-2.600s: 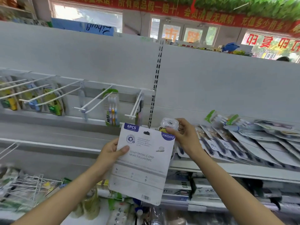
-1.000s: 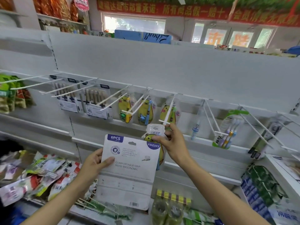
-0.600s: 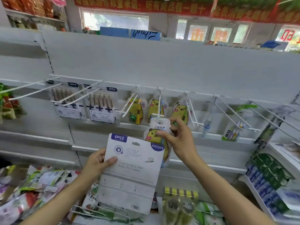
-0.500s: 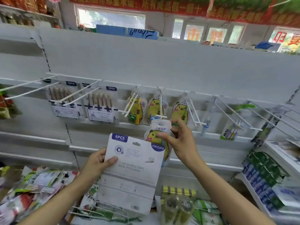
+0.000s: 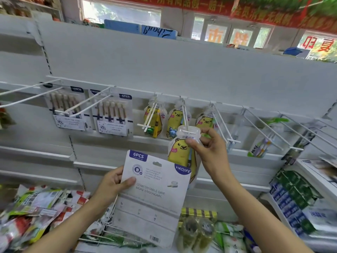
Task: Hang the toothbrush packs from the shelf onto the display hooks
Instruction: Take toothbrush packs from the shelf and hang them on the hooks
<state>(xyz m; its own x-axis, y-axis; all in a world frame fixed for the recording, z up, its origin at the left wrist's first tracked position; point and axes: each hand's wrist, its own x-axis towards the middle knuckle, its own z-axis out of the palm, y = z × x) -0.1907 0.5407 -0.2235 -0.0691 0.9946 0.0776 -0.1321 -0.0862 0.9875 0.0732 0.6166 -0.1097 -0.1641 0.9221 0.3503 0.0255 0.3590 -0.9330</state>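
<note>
At frame centre, our right hand (image 5: 209,150) pinches the yellow bear-print toothbrush pouch (image 5: 182,152), its hole at the white wire hook (image 5: 185,117) tip, not yet seated; our left hand (image 5: 113,183) grips the grey six-piece card pack (image 5: 153,194), unhung.

Red banners with yellow characters (image 5: 200,5) run above the windows (image 5: 120,14) behind a white shelving unit's back panel (image 5: 182,70). A blue sign (image 5: 158,31) stands on the panel's top edge. Crumpled snack packets (image 5: 36,207) are heaped at the lower left shelf; green and blue boxes (image 5: 293,199) line the lower right shelf.
</note>
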